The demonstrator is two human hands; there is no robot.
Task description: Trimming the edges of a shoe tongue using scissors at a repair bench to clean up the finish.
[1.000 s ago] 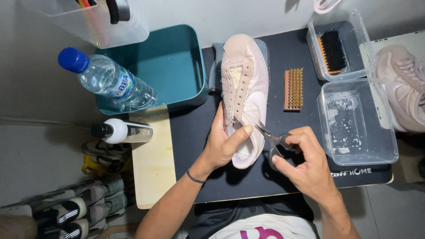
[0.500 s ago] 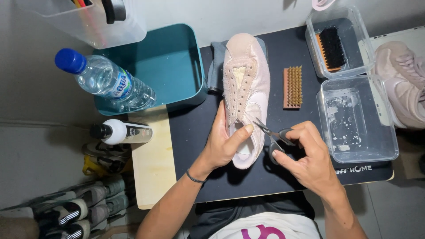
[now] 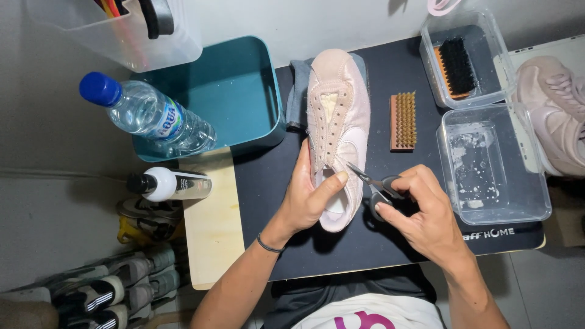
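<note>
While lying toe-away on the desk: pink shoe (image 3: 339,122), long axis running from the person's belly toward the wall, heel end nearest the body, tipped slightly to the right at the toe.

Far left of scene: water bottle (image 3: 146,116) with blue cap, lying tilted across the rim of a teal tub (image 3: 237,79); below it a small white bottle (image 3: 173,184) with black cap, on its side, beside a pale wooden board (image 3: 213,231).

Left hand (image 3: 308,195): wrapped around the shoe's heel end from the left side, thumb pressed against the inner edge of the opening, fingers curled over the side wall; pinching the upper, not spread.

Shoe position: on the black mat (image 3: 365,244), between both hands, touching the left hand; grey cloth (image 3: 298,91) tucked under its toe end.

Scissors (image 3: 372,183): small, dark handles, blades closed or nearly so, tips pointing up-left, at the shoe's right edge near the opening; contact too fine to tell.

Right hand (image 3: 420,210): closed around the scissor handles, fingers through the loops, just right of the shoe's heel.

Nearer hand: left, already on the shoe; right reaching it only through the blades.

Right of shoe: bristle brush (image 3: 403,120) lying parallel to the shoe, apart from it; two clear plastic tubs (image 3: 493,164), the farther holding a black brush (image 3: 458,66); second pink shoe (image 3: 557,113) at far right.
</note>
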